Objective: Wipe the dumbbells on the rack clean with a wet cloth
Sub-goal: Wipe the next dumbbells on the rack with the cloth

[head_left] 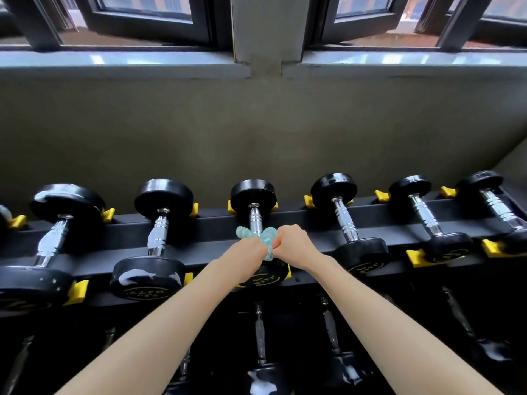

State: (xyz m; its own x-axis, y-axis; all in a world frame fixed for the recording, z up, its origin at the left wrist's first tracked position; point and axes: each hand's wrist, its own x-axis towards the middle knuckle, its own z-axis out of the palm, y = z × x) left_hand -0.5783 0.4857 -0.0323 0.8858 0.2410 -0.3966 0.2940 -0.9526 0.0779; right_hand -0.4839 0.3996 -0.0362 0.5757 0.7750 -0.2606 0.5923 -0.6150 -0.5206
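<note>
Both fists curl tight round one teal cloth [244,234], knuckles touching: left hand [248,249], right hand [292,242]. The cloth loops the chrome handle of the middle dumbbell [253,195], bunched ends poking out above the fists. Six whole dumbbells lie on the rack's [205,232] top tier, a seventh cut by the left edge: black heads, ribbed chrome handles, pale smears on some. The lower tier is too dim to count

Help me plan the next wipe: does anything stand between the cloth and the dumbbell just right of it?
Nothing visible does. The left hand and right hand hold the cloth round the middle dumbbell; the next dumbbell lies beside it on the rack, only bare rail between them.
</note>
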